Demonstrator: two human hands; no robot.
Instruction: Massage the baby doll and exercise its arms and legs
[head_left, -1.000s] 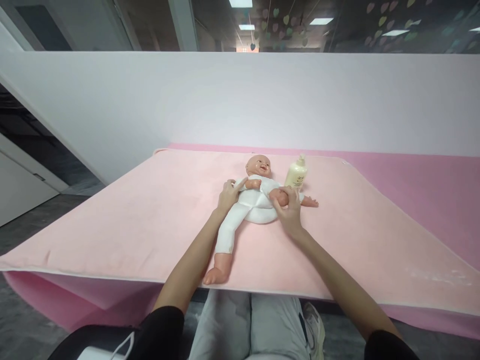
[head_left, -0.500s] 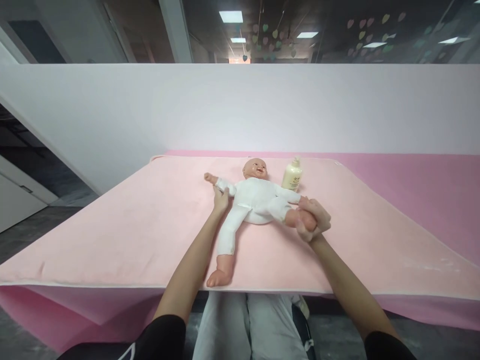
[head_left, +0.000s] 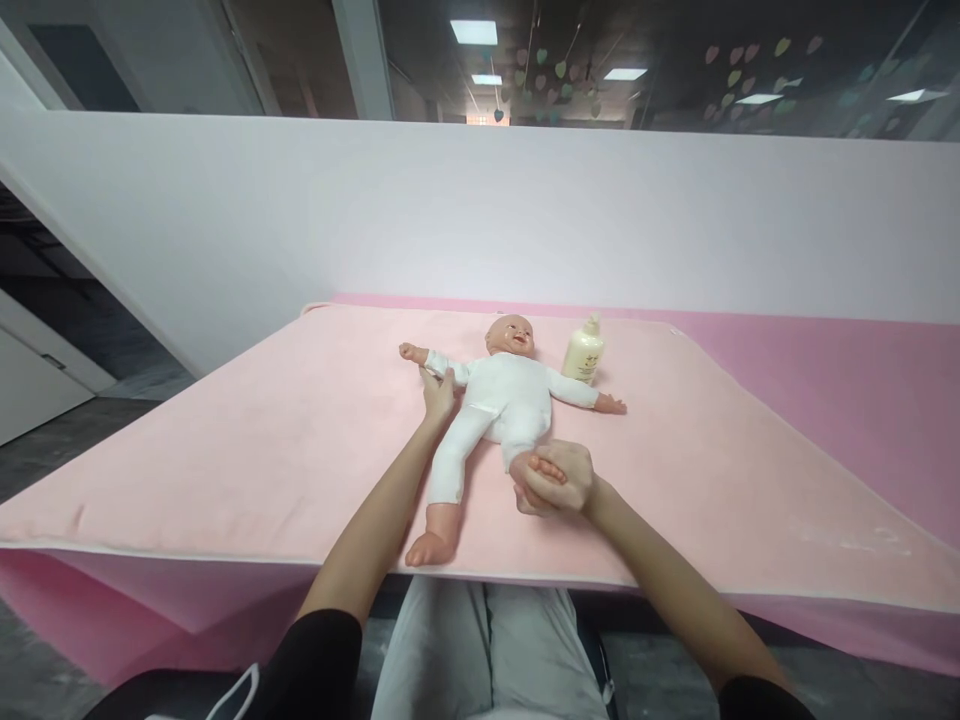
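While doll [head_left: 501,400] lies on pink mat [head_left: 225,450], right hand [head_left: 559,478] grips foot, left hand [head_left: 437,392] pinches arm.

Your left hand [head_left: 437,392] rests on the doll [head_left: 501,400] at its outstretched arm. Your right hand [head_left: 559,480] is wrapped around one doll foot. Doll lies face up on the pink mat [head_left: 225,450]; lotion bottle [head_left: 584,352] upright just beside its head.

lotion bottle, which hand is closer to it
Hard to call, roughly equal. The left hand grips the doll by its arm, across the doll from the lotion bottle. The right hand holds the doll's foot, nearer the table's front edge.
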